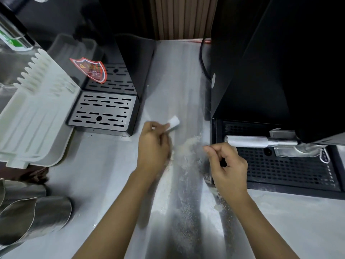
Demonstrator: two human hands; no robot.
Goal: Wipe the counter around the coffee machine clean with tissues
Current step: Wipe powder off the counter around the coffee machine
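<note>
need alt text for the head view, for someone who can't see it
A person's left hand pinches a small white tissue over a grey counter dusted with pale powder, the right hand curled beside it. The left machine and right machine, both black with drip trays, flank the counter.

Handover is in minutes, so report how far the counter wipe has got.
Done: the counter toward the back wall looks mostly free of powder. In hand: the left hand pinches a small folded tissue over the middle strip; the right hand is curled, contents unclear. Left: pale powder between the hands and dark grit nearer the front.
</note>
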